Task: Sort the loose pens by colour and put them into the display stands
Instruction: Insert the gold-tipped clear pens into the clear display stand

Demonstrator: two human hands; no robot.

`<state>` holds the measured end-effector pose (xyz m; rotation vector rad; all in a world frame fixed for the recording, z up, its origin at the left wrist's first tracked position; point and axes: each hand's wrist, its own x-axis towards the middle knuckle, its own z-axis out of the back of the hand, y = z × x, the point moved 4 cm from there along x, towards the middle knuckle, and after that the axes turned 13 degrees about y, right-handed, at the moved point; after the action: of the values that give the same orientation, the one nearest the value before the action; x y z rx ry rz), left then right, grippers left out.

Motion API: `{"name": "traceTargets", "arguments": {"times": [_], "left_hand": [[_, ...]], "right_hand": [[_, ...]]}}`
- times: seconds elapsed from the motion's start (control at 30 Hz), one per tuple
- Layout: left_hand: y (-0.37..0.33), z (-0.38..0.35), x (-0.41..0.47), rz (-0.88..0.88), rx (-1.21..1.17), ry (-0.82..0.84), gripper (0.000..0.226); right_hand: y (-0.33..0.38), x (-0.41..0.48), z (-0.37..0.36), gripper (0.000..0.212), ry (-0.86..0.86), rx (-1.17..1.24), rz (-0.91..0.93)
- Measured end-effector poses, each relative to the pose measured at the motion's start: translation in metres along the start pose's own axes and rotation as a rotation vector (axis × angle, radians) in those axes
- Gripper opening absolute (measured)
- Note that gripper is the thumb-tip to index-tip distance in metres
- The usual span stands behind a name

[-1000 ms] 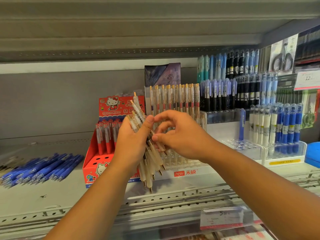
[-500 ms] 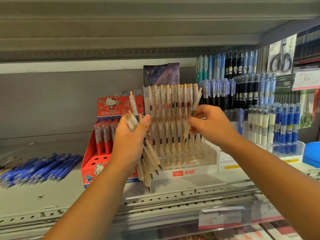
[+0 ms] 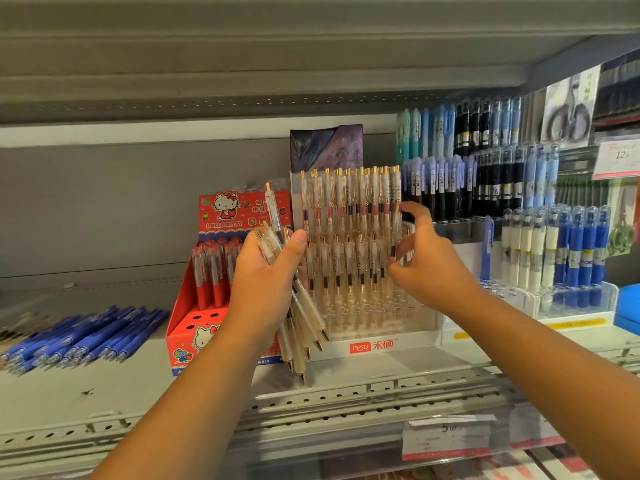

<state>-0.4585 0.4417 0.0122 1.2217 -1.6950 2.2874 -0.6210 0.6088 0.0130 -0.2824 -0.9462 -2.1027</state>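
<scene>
The left hand (image 3: 266,282) is curling thumb and fingers round a bundle of pale gold-tipped pens (image 3: 306,310). Their long axis is tilting, with the tips pointing down and right over the grey shelf (image 3: 104,386). The right hand (image 3: 433,268) is hovering half-curled, thumb lifted, at an upright pen (image 3: 394,233) at the right edge of the clear display stand (image 3: 374,346); whether it is gripping is unclear. A red box (image 3: 242,216) is standing just left, and blue pens (image 3: 86,337) are lying farther left. A strip of shelf is showing before the stand.
</scene>
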Motion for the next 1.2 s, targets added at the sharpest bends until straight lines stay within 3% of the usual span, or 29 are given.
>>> {"name": "traceTargets", "arguments": {"times": [0.17,0.3,0.67,0.8,0.87,0.93,1.03,1.2], "left_hand": [[0.000,0.000,0.000,0.011,0.001,-0.004,0.021],[0.000,0.000,0.000,0.010,-0.001,0.001,0.020],[-0.001,0.000,-0.001,0.006,-0.007,0.006,0.022],[-0.002,-0.001,-0.002,-0.008,0.009,0.013,0.025],[-0.004,-0.002,-0.002,-0.017,0.000,0.015,0.031],[-0.004,-0.002,-0.002,-0.017,-0.019,0.016,0.037],[-0.002,0.000,-0.001,-0.018,-0.026,0.009,0.028],[-0.002,0.002,-0.002,-0.029,-0.030,-0.017,0.032]], "right_hand": [[0.004,-0.003,-0.003,0.078,0.038,-0.062,-0.010],[0.006,-0.008,-0.008,0.054,0.089,-0.163,0.012],[0.010,-0.007,-0.007,0.048,0.081,-0.187,-0.029],[0.021,-0.014,0.001,0.041,-0.077,-0.220,0.016],[0.036,-0.020,0.003,0.034,-0.154,-0.174,0.138],[0.063,-0.028,-0.003,0.027,-0.063,-0.173,0.335],[0.098,-0.043,-0.023,0.032,0.196,-0.135,0.526],[0.107,-0.043,-0.032,0.037,0.297,0.257,0.434]]}}
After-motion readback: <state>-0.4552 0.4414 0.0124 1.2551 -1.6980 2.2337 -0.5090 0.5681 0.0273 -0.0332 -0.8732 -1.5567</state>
